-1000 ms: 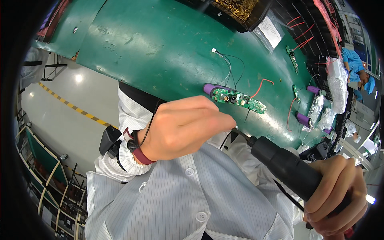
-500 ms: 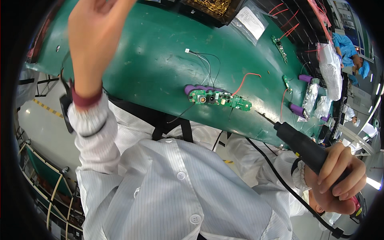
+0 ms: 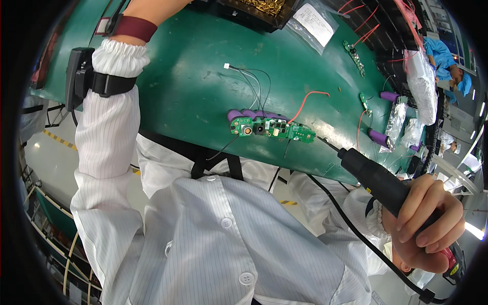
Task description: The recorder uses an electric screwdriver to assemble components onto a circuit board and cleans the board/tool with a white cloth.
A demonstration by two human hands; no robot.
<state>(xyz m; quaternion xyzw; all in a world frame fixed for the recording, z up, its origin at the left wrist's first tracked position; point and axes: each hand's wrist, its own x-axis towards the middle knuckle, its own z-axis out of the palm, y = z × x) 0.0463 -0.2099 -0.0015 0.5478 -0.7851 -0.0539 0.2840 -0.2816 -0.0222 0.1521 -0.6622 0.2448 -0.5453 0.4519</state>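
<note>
My right hand is closed around a black corded electric screwdriver. Its thin bit points left, with the tip close by the right end of a green circuit board; whether they touch I cannot tell. Behind the board sit purple cylindrical battery cells. A red wire rises from the board, and thin black and white wires run to a small white connector. My left hand reaches far forward past the top edge, so its fingers are hidden.
A black bin of brass-coloured small parts stands at the far edge, beside a clear bag with a white label. More boards, purple cells and silvery wrapped packs lie to the right. A black cable hangs before me.
My left arm has stretched farther forward, carrying the hand mostly out of view. The screwdriver tip has come slightly nearer the board's right end. The whole view has shifted a little.
</note>
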